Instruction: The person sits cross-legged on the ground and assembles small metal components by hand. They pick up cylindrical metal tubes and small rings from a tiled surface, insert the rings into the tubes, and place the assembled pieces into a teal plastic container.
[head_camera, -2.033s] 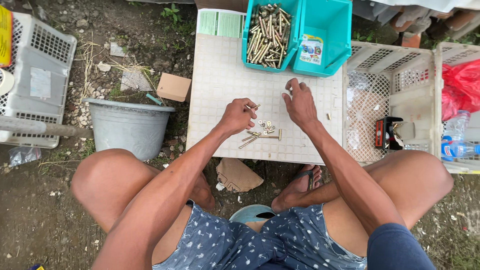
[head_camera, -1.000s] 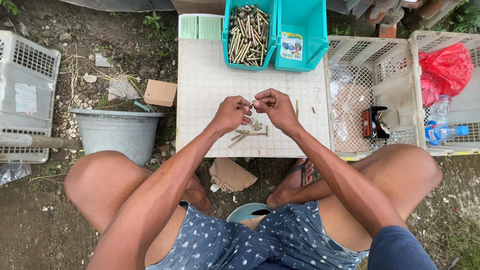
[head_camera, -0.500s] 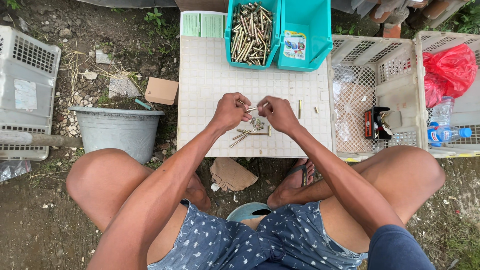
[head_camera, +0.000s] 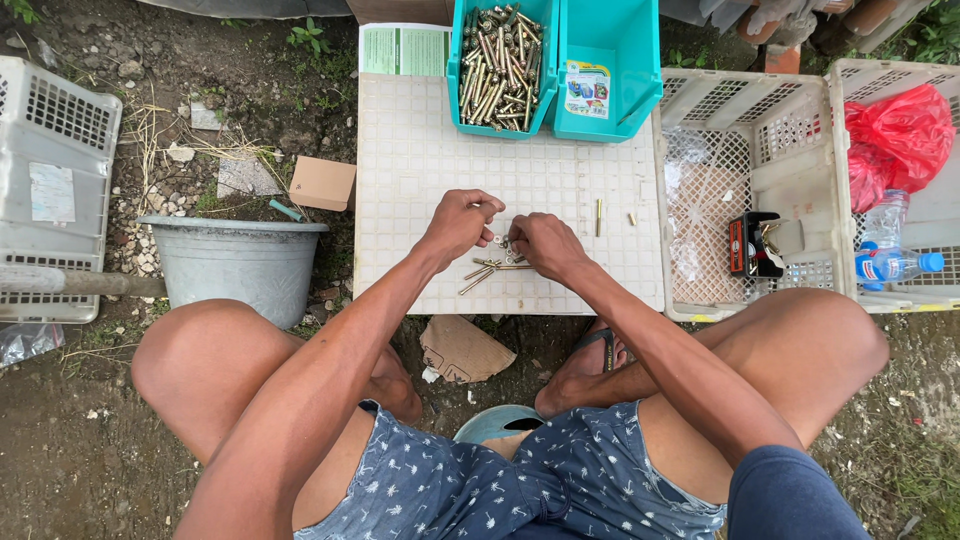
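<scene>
Illumination is even, diffuse daylight from overhead. Shadows are soft and weak, darkest under the table (head_camera: 420, 170). No glare is present. Focus is sharp across the frame. Wide-angle distortion bends the crates (head_camera: 60, 190) at both edges.

Both bare arms reach forward from the lap between the raised, spread knees, the forearms angling inward so that the hands meet in the middle. The left hand (head_camera: 462, 222) is curled loosely, knuckles up, its fingertips pinched together and turned toward the right. The right hand (head_camera: 543, 245) lies just beside it, palm down, fingers bent, its fingertips close against those of the left.
</scene>
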